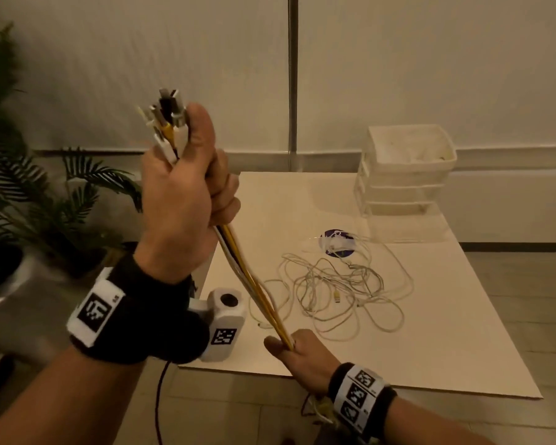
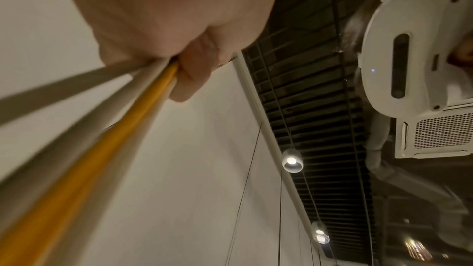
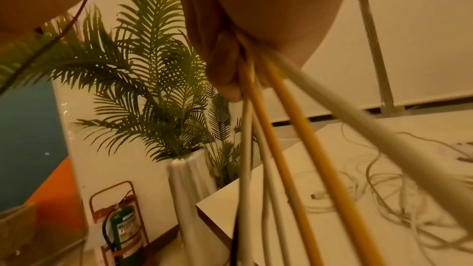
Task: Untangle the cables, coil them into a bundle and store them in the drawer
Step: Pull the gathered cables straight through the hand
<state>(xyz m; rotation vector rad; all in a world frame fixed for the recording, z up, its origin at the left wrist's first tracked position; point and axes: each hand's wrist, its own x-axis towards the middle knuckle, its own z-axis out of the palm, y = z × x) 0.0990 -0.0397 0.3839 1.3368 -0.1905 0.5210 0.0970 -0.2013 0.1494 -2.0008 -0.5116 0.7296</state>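
Observation:
My left hand point(image 1: 203, 178) is raised over the table's left edge and grips a bunch of white, yellow and black cables point(image 1: 249, 277) just below their plug ends point(image 1: 167, 123), which stick up out of the fist. The strands run taut down to my right hand point(image 1: 288, 345), which pinches them near the table's front edge. In the left wrist view the left hand point(image 2: 184, 27) closes round the yellow and white cables point(image 2: 102, 139). The right hand point(image 3: 256, 17) holds the same cables point(image 3: 281, 139). Loose white cable loops point(image 1: 344, 290) lie tangled mid-table. A white drawer unit point(image 1: 405, 168) stands at the far right corner.
The white table point(image 1: 446, 332) carries a purple round sticker point(image 1: 337, 242) under some cable. A potted palm point(image 1: 29, 187) stands left of the table, in a white vase point(image 3: 189, 189). A fire extinguisher point(image 3: 122, 230) sits low by the wall.

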